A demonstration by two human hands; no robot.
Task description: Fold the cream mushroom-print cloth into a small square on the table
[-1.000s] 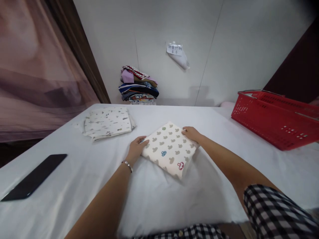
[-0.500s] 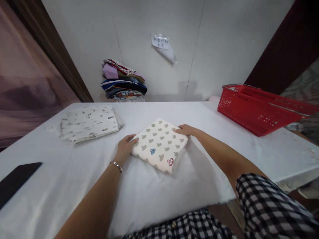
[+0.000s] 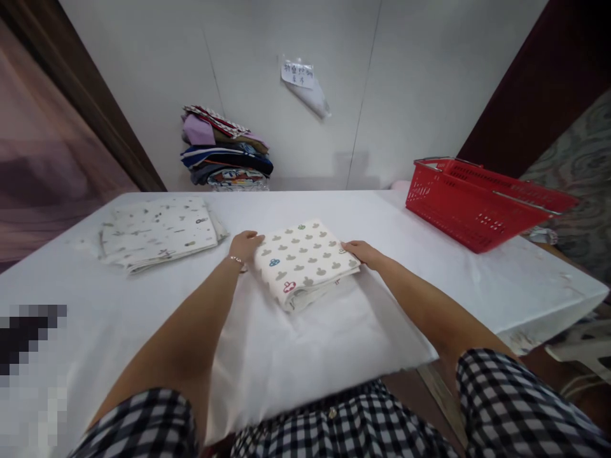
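A folded white cloth with grey mushroom prints, plus a few blue, red and green ones, lies at the middle of the white-covered table. My left hand grips its left back corner, with the thumb on top and a bracelet at the wrist. On the right side, my right hand pinches the cloth's edge, fingers partly hidden beneath. The folded layers show along the near edge, which faces me.
Another folded white printed cloth rests on the table at left. A stack of folded fabrics stands at the back wall. A red basket sits at the right. Some paper hangs on the wall.
The mushroom cloth has turned clockwise, its red mushroom corner shifting left. My left hand has moved up and away from me along with it. The view has shifted slightly.
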